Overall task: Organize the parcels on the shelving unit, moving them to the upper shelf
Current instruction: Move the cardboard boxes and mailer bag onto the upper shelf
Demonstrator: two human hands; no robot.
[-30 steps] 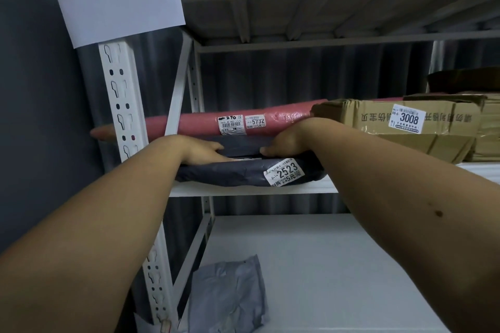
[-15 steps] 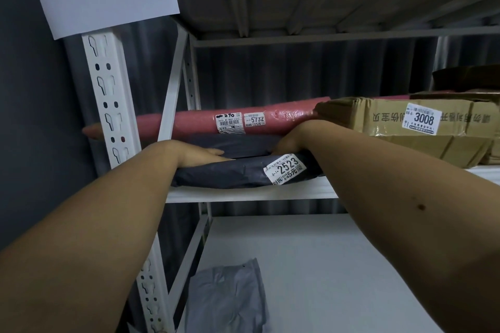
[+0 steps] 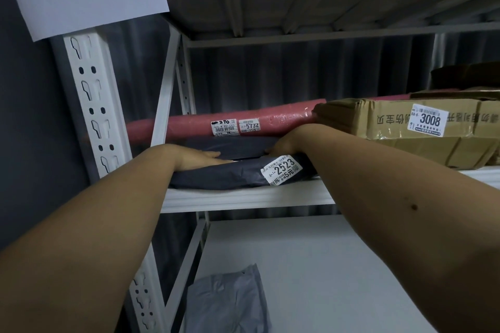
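Up on the white metal shelf (image 3: pixel 243 194): two flat dark grey plastic mailers stacked, soft and slightly wrinkled, lower dark mailer (image 3: pixel 216 177) with sticker 2523. Left hand (image 3: pixel 200 158) flat on it, fingers straight. Right hand (image 3: pixel 286 144) against the upper dark mailer (image 3: pixel 238 146); fingers hidden, grip impossible to tell. Behind, long pink tube (image 3: pixel 194 126) in shiny film. At right, creased brown cardboard box (image 3: pixel 389 121), sticker 3008. Below, crumpled light grey bag (image 3: pixel 227 303) on the lower shelf (image 3: pixel 338 265). Perforated white upright (image 3: pixel 92 105).
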